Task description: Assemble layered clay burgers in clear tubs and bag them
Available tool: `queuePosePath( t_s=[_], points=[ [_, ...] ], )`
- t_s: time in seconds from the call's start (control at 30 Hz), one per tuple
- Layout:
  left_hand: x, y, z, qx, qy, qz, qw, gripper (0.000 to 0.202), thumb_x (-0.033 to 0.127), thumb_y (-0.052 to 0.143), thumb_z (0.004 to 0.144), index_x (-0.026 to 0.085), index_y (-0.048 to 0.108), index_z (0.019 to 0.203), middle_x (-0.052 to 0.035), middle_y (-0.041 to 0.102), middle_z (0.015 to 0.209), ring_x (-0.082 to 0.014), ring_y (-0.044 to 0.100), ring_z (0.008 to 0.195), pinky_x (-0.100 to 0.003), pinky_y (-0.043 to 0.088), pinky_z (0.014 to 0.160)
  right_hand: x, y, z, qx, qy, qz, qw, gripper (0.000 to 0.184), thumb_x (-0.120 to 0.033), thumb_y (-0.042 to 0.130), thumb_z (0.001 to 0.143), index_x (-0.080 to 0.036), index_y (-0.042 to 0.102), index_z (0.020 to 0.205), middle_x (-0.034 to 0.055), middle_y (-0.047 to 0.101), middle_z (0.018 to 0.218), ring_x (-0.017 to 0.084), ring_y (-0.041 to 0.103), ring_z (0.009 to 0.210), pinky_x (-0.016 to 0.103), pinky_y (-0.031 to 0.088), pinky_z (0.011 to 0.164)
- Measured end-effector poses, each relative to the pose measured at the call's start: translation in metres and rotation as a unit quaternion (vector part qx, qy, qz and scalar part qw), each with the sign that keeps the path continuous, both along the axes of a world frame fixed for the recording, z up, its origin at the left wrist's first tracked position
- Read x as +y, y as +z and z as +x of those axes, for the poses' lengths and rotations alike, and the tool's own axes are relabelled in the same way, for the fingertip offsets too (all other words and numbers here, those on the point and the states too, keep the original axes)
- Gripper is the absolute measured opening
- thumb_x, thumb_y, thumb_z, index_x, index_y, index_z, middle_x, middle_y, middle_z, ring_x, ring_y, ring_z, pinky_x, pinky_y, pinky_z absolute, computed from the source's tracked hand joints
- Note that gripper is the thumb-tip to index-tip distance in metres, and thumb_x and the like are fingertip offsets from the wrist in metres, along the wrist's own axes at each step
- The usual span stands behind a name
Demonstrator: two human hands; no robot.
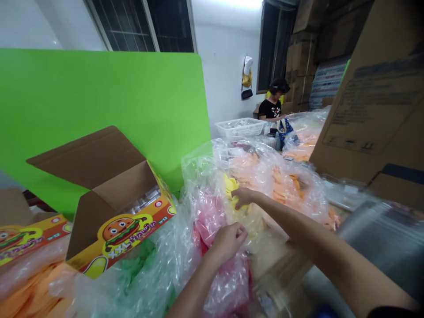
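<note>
My right hand (pixel 244 197) reaches into a clear plastic bag of flat yellow pieces (pixel 231 184), its bent fingers closed on some of them. Closer to me, my left hand (pixel 229 240) is curled shut above a clear bag of pink pieces (pixel 212 216); whatever lies inside its fingers, if anything, is hidden. Left of that hand, green pieces (pixel 141 260) show through another clear bag. Behind my right hand are bags of orange pieces (pixel 280 185). What exactly the coloured pieces are, I cannot tell.
An open printed carton (pixel 132 234) with a burger picture holds clear packs; a similar carton (pixel 33 236) stands far left. A green panel (pixel 99 92) rises behind. A large cardboard box (pixel 374 101) stands right. Farther back are a white basket (pixel 240 127) and a seated person (pixel 272 108).
</note>
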State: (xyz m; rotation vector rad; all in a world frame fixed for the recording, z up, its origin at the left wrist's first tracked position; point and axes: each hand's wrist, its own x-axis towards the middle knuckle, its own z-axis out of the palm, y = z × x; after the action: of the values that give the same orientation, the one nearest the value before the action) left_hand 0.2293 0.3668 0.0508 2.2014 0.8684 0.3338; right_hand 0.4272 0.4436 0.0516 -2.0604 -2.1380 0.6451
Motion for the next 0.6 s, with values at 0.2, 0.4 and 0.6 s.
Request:
queuePosePath(
  t_s=[0.2, 0.4, 0.6],
  points=[
    [0.000, 0.001, -0.001, -0.083, 0.029, -0.093, 0.992, 0.026, 0.039, 0.055, 0.074, 0.018, 0.063, 0.086, -0.0016, 0.062, 0.071, -0.0166, 0.054, 0.067, -0.026, 0.038, 0.066, -0.022, 0.017, 0.010, 0.206, -0.124, 0.066, 0.969, 0.030, -0.031, 0.052, 0.085, -0.014, 0.053, 0.110, 0.0067, 0.054, 0.111, 0.020, 0.055, 0.096, 0.039, 0.047, 0.081],
    [0.015, 0.011, 0.006, -0.232, 0.143, -0.255, 0.928, 0.063, 0.056, 0.032, 0.084, 0.010, 0.034, 0.126, -0.0192, 0.046, 0.124, -0.0191, 0.054, 0.102, -0.030, 0.041, 0.086, -0.052, 0.045, -0.009, 0.461, -0.177, 0.085, 0.865, 0.030, -0.033, 0.047, 0.088, -0.013, 0.051, 0.111, 0.0062, 0.058, 0.100, 0.014, 0.059, 0.082, 0.033, 0.051, 0.071],
    [-0.013, 0.052, -0.006, -0.343, 0.101, -0.397, 0.845, 0.074, 0.068, 0.009, 0.080, 0.019, 0.037, 0.129, -0.0137, 0.055, 0.119, -0.0215, 0.059, 0.098, -0.038, 0.047, 0.082, -0.114, 0.069, -0.065, 0.636, -0.162, 0.053, 0.752, 0.029, -0.032, 0.051, 0.085, -0.014, 0.050, 0.108, 0.0049, 0.062, 0.094, 0.013, 0.062, 0.077, 0.032, 0.051, 0.072]
  ],
)
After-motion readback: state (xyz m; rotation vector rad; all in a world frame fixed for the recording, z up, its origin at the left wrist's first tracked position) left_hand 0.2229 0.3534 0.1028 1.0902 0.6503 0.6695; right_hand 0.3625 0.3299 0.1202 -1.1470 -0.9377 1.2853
